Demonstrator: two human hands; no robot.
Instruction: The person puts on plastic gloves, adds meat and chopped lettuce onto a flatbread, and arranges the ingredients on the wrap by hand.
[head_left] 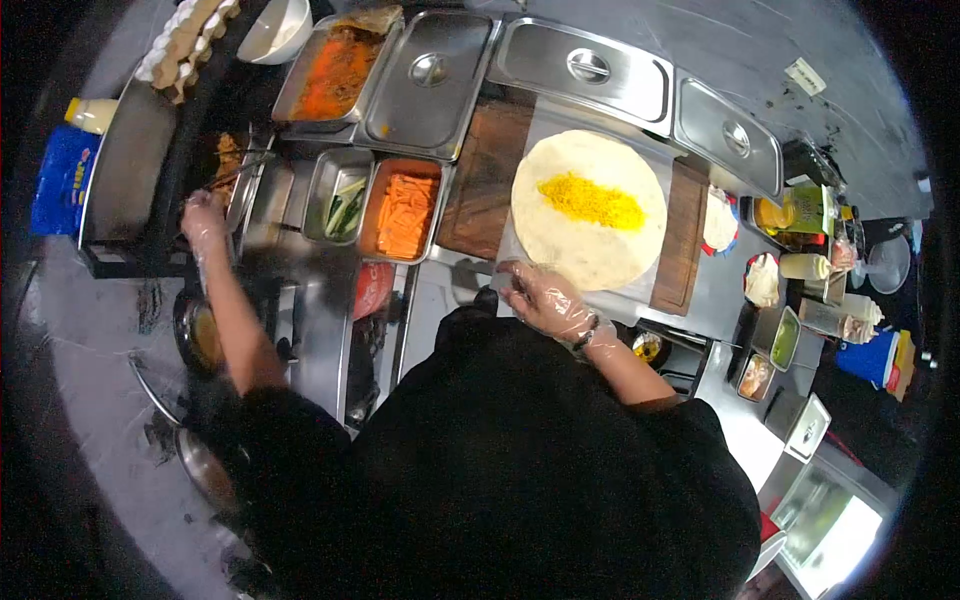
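Observation:
A round flatbread (590,262) lies on white paper over a wooden board, with a strip of yellow rice (592,201) across its middle. Just below its lower left edge is my right hand (548,303), in a clear glove, its fingers curled at the edge of the paper; what they hold, if anything, is hidden. My left hand (204,222), also gloved, reaches to the far left beside a pan of browned food (228,160). Its fingers are closed around what looks like the end of thin dark tongs (240,166).
Metal pans of orange carrot sticks (408,214) and green cucumber strips (346,210) sit left of the board (482,180). Lidded steel pans (585,70) line the back. Sauce bottles (805,267) and small containers stand at right. An egg carton (185,50) is at upper left.

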